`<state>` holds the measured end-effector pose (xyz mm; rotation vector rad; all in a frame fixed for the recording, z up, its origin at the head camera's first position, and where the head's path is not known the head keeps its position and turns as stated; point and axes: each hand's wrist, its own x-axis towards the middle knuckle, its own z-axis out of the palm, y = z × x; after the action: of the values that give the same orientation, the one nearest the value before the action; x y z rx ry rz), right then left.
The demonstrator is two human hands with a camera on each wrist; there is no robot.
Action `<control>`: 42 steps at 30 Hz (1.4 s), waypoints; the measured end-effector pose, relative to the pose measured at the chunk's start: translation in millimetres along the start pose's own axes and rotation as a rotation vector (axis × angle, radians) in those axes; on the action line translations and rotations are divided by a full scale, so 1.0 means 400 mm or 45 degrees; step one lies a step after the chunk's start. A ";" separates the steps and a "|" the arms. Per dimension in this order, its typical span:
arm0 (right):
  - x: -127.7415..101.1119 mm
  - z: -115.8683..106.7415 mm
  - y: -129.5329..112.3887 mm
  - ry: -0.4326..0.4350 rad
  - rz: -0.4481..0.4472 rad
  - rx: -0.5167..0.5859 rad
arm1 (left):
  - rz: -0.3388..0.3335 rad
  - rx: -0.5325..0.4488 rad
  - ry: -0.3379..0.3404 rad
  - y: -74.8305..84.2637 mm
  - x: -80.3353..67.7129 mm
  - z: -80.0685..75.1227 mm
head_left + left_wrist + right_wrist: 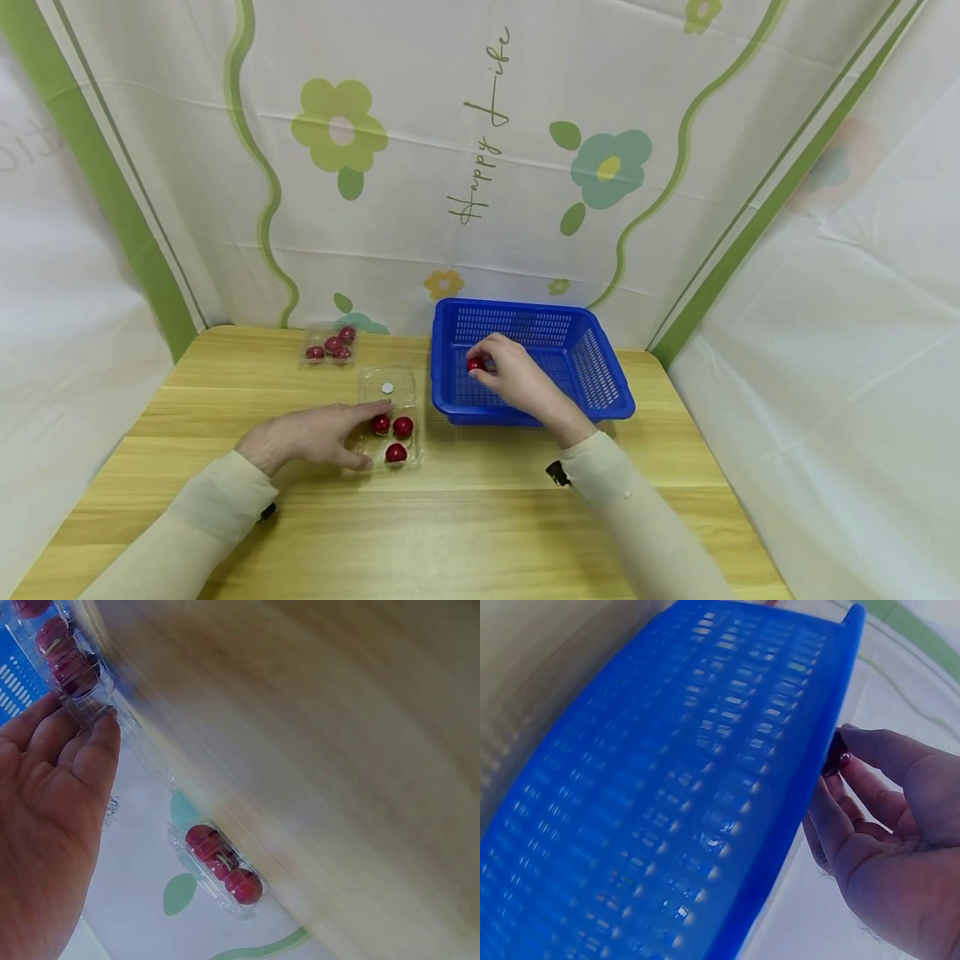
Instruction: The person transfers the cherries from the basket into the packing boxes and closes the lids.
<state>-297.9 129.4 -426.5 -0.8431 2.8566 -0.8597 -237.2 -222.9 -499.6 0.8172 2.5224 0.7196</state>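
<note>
A person's right hand (517,379) pinches a red cherry (475,364) in its fingertips over the blue basket (600,367), best released low inside, while the left hand (315,433), fingers extended, steadies the clear clamshell tray (387,379).

Soft, even light is filling my head view, leaving only faint shadows under my arms while straight lines are bowing at the edges. My wrist views are smearing with motion blur, the right one looking dim and bluish.
</note>
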 end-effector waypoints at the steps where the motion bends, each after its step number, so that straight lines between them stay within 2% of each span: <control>1: -0.001 0.003 -0.008 0.000 -0.006 0.004 | 0.001 0.001 0.001 0.000 0.000 0.000; 16: -0.007 0.050 -0.091 -0.063 -0.100 0.045 | 0.020 -0.003 0.002 -0.003 0.000 -0.001; 28: -0.016 0.092 -0.157 -0.121 -0.237 -0.071 | 0.021 -0.015 0.004 -0.005 0.000 -0.003; 36: -0.014 0.142 -0.178 -0.156 -0.313 -0.118 | 0.031 -0.021 0.000 -0.009 0.003 -0.003; 42: -0.019 0.183 -0.195 -0.192 -0.323 -0.159 | 0.038 -0.034 0.006 -0.011 0.001 -0.004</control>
<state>-239.2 42.3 -448.3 -1.2489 2.7330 -0.6091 -240.0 -226.4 -501.0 0.8464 2.5041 0.7642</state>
